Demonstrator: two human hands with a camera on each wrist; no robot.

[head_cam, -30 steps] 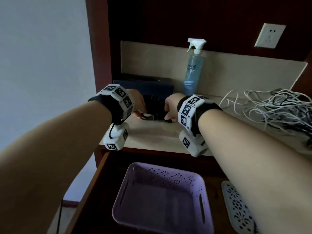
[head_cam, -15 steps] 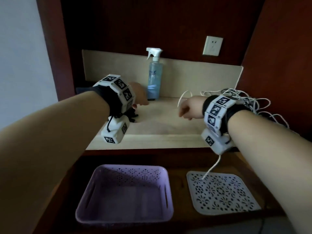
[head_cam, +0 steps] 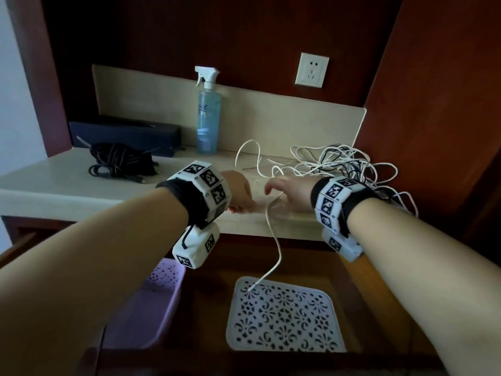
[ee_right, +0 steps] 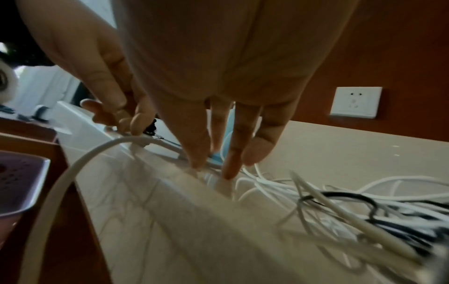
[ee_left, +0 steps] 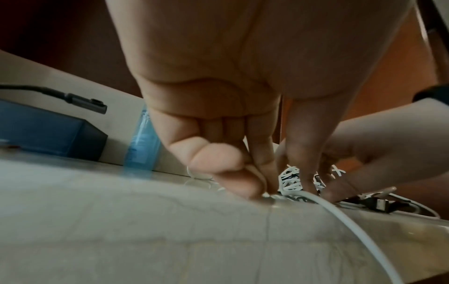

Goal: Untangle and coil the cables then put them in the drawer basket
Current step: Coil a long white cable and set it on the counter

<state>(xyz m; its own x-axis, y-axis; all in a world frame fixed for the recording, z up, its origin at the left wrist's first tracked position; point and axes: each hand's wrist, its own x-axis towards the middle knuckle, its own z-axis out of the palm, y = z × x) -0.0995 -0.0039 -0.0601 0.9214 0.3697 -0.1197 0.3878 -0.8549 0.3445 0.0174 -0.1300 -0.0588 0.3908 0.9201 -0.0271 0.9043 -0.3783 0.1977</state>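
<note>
the left hand (head_cam: 238, 192) is lowered to the counter (head_cam: 67, 185) near its front edge, and a white cable (head_cam: 273, 240) is pinched between its thumb and fingertips (ee_left: 240, 184); the other fingers are curled in. from that pinch the cable is draped over the counter edge and hangs down, its end reaching the white perforated lid (head_cam: 282, 313) in the open drawer. the right hand (head_cam: 290, 192) is held just beside the left, fingers (ee_right: 230, 153) straight and spread, tips down on the counter at the white strands; nothing is gripped by it. the tangle (head_cam: 349, 166) of white and black cables lies behind the right wrist at the counter's right end. a coiled black cable (head_cam: 119, 161) rests well apart at the left, in front of a dark box (head_cam: 124, 134). a spray bottle (head_cam: 207, 115) stands upright against the back panel, and a socket (head_cam: 311, 70) is set in the wall above. the purple basket (head_cam: 151, 302) sits in the drawer, left of the lid, partly hidden by the left forearm.
</note>
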